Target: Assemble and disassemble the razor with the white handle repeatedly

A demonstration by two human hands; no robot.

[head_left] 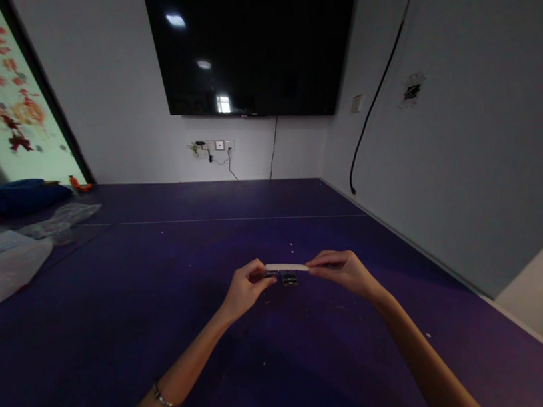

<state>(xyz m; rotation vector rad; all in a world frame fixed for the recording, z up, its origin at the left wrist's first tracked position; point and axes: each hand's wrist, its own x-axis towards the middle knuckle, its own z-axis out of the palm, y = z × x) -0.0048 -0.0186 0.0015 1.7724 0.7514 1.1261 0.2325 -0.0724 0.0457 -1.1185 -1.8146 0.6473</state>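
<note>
A thin, pale strip (286, 267), slightly bowed, spans the gap between my two hands. My left hand (246, 290) pinches its left end between thumb and fingers. The right end is gripped by the fingertips of my right hand (344, 273). Just under the strip shows a small dark block (290, 280) with light markings; whether it hangs from the strip or lies on the surface below, I cannot tell. Another small dark piece (271, 273) shows at my left fingertips, partly hidden. Both hands are over a purple-blue surface (213, 360).
Small white bits (291, 248) are scattered on the surface. Crumpled clear plastic (7, 261) and a dark blue cloth bundle (18, 196) lie at far left, near an orange object (79, 184). A black cable (373, 105) hangs along the right wall; a television (254, 44) hangs ahead.
</note>
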